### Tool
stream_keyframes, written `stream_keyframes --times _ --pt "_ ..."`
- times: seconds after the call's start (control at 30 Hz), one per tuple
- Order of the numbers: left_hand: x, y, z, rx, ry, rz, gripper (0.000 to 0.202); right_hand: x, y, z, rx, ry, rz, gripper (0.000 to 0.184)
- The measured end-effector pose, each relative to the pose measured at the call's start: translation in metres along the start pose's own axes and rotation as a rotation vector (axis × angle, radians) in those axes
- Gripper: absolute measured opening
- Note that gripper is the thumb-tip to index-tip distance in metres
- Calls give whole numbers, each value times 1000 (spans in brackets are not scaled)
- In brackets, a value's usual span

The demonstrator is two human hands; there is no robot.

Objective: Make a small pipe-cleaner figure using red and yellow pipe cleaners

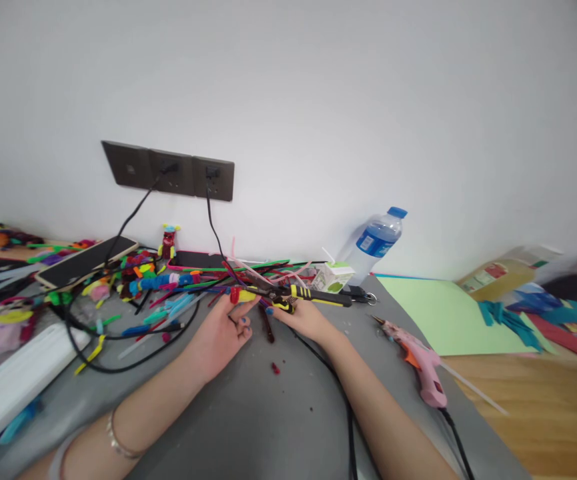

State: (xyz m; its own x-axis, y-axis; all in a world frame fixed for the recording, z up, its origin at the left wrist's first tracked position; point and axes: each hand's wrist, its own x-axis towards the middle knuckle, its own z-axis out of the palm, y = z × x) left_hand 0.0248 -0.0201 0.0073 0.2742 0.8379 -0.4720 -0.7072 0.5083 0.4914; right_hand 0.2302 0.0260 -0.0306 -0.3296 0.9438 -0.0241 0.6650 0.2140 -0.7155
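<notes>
"Where are the pliers?"
"In the right hand, fingers bent round a handle, nose pointing toward the left hand."
"And that one?"
"Pinching a red-and-yellow piece right by the pliers' tip, other fingers loosely curled."

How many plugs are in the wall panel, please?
2: one plug in the middle section of the wall panel, another plug in its right section. None seems hidden.

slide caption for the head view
Right hand gripping pliers, left hand holding a red-and-yellow piece above a gray table.
</notes>
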Motion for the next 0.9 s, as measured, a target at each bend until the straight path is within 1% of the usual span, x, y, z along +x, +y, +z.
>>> stream_keyframes --times 0.17,0.33,0.5,0.73,0.9 --pt "0 0 2 1 9 7 29 -1 -3 0 49 11 -55 40" --pt "1 0 1 -1 -6 9 31 -2 -5 -2 27 -17 0 44" --pt "1 0 0 0 -5 9 28 -2 -2 -2 7 -4 -42 44" --pt "0 1 2 -12 -2 1 28 -1 -4 -2 -28 -18 0 45" --pt "-1 0 2 -7 5 1 28 -2 -5 -3 2 -18 -53 42"
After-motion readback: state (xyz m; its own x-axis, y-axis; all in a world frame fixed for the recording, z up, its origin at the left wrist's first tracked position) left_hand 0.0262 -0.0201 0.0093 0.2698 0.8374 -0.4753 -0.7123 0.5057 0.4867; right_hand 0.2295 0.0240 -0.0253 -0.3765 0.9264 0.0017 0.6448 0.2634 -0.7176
